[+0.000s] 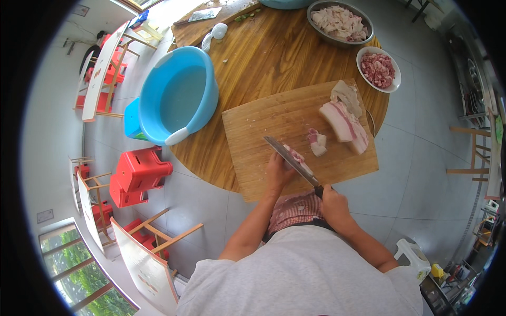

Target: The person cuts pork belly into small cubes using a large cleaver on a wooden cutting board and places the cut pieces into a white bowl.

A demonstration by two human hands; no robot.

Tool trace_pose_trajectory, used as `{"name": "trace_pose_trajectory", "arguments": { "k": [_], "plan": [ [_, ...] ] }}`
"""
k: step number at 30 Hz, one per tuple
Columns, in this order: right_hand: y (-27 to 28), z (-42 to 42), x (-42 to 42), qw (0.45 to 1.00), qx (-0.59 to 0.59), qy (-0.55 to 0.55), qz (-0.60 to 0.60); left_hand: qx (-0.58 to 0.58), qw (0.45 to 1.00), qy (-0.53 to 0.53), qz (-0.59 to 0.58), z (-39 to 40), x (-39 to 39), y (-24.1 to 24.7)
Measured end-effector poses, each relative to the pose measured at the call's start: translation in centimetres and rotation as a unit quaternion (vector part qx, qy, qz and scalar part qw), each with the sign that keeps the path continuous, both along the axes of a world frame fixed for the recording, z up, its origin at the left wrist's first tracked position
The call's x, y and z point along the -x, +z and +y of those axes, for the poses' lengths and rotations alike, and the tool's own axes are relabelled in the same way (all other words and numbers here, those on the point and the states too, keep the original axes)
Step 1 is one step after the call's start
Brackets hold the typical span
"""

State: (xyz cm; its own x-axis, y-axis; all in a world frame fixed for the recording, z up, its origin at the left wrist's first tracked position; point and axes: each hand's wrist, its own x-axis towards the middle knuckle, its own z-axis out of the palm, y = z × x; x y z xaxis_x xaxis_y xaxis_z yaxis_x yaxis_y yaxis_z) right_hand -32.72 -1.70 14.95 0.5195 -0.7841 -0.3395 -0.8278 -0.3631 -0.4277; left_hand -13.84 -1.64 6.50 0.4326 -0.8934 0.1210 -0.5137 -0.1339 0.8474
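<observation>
My right hand (334,206) grips the dark handle of a kitchen knife (290,158), whose blade slants up to the left over a wooden cutting board (253,118). Beside the blade, my left hand (280,172) rests on a piece of meat (296,154), partly hidden by the knife. A small chunk of fatty meat (317,143) lies just right of it. Farther right on the board are a thick slab of pork belly (340,122) and a pale flap of skin or fat (346,94) touching it.
On the round wooden table (272,51) stand a blue plastic tub (213,93) holding cloudy liquid, a steel bowl (310,29) of pale meat pieces and a white bowl (398,81) of diced meat. A cleaver (205,14) lies on another board (189,33). Red stools (138,170) stand left.
</observation>
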Motion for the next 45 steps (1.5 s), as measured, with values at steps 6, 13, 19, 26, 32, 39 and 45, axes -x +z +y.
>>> {"name": "trace_pose_trajectory", "arguments": {
  "k": [6,13,19,26,32,39,45],
  "plan": [
    [-0.4,-0.5,-0.8,1.0,-0.008,-0.008,0.019,0.004,1.0,0.003,0.015,-0.7,0.3,1.1],
    [0.7,-1.2,0.3,0.997,-0.073,-0.015,0.027,-0.003,1.0,0.001,0.0,-0.1,0.0,-0.8],
    [-0.4,-3.6,-2.4,0.997,-0.076,-0.004,0.027,0.008,1.0,-0.026,0.004,-0.2,-0.8,-1.1],
    [-1.1,-3.8,-1.2,0.995,-0.085,0.017,0.048,-0.017,0.999,-0.017,-0.04,0.3,-0.4,-2.8],
    [0.4,-4.3,-1.1,0.994,-0.098,0.027,0.039,-0.015,0.999,-0.018,-0.031,0.4,-0.7,-3.0],
    [-4.4,-4.6,-3.3,0.998,-0.057,0.019,0.02,0.011,1.0,0.009,-0.025,0.1,-0.1,-3.3],
    [-7.5,-7.9,-2.0,0.995,-0.06,-0.002,-0.081,-0.094,0.992,-0.027,-0.083,0.2,-0.8,-2.6]
  ]
}}
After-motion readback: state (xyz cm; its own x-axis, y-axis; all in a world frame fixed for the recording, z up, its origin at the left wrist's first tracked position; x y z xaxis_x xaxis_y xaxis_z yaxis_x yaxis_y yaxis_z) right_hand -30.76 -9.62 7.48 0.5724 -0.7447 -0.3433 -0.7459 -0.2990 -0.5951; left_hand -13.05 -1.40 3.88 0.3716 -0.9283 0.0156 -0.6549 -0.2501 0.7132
